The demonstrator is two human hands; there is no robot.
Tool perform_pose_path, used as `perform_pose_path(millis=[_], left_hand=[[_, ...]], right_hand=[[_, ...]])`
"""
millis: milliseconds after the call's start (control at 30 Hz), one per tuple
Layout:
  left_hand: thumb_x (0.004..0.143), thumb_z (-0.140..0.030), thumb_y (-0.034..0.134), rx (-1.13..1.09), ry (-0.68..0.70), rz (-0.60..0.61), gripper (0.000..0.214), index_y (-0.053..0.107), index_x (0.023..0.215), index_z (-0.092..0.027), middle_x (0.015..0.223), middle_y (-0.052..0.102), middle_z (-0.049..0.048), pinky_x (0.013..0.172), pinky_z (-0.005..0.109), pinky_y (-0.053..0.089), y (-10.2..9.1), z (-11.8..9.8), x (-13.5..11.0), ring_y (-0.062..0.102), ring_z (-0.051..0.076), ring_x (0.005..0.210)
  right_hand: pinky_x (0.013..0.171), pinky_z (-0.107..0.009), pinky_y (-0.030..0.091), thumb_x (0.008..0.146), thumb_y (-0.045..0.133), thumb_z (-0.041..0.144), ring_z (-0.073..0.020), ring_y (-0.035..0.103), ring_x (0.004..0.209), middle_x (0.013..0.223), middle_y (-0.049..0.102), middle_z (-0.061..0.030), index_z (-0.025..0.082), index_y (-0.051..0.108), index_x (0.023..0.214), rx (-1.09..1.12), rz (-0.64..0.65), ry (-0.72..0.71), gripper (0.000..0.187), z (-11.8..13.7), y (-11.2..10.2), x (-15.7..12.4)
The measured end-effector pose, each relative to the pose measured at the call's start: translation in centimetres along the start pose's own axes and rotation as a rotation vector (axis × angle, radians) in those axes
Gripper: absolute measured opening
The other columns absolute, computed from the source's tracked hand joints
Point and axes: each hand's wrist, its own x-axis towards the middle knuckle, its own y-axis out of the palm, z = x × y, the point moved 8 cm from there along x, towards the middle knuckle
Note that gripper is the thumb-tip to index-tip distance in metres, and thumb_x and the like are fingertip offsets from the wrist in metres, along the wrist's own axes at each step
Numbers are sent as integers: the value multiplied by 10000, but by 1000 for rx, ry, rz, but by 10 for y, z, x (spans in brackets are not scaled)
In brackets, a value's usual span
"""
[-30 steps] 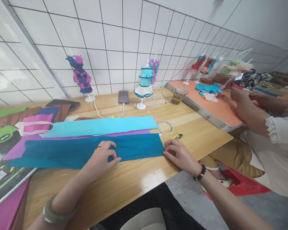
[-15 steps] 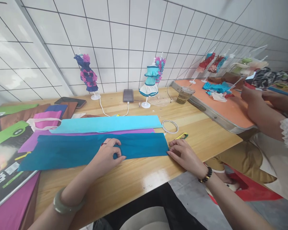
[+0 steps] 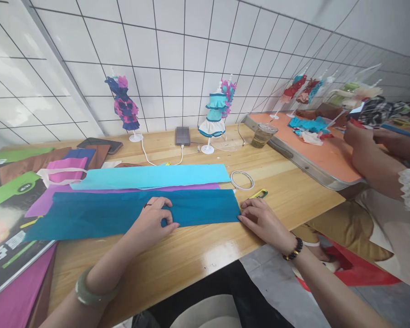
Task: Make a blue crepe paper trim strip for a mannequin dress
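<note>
A long teal fabric strip (image 3: 205, 207) lies flat along the wooden table. Over its middle, my left hand (image 3: 155, 218) is curled, thumb and index finger closed at the near edge. At the strip's right end, my right hand (image 3: 263, 221) has its thumb and bent fingers closed on the near corner. Behind the teal strip lies a light turquoise strip (image 3: 164, 175), with a purple piece (image 3: 191, 187) showing between the two. A yellow-green cutter knife (image 3: 259, 194) lies just beyond my right fingers, and a roll of narrow tape (image 3: 242, 180) sits behind it.
Small dress forms in ruffled outfits (image 3: 212, 116) stand along the tiled wall. A plastic cup of drink (image 3: 263, 135) is at the back right. Folded cloth and a printed bag (image 3: 17, 218) cover the left side. Another person's arms (image 3: 376, 159) are over the orange table.
The teal strip's left end has shifted slightly left and away from me. Both hands stay in nearly the same place.
</note>
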Motion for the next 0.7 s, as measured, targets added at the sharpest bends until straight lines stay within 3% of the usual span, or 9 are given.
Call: perform_pose_path(millis=[567, 700], left_hand=[[761, -371, 556, -2, 7, -6, 288, 585, 539, -190, 1115, 520, 56, 892, 454, 376, 1, 1, 1, 434, 269, 1060], [764, -379, 551, -7, 12, -14, 296, 585, 538, -190, 1118, 518, 57, 885, 452, 379, 1, 2, 0, 433, 272, 1061]], right_hand=[[783, -424, 467, 836, 535, 310, -230, 554, 907, 934, 590, -74, 211, 572, 656, -12, 16, -18, 209, -1, -1, 3], [776, -422, 468, 837, 531, 296, -238, 554, 916, 937, 595, -79, 216, 582, 729, -31, -9, -26, 144, 0, 0, 1]])
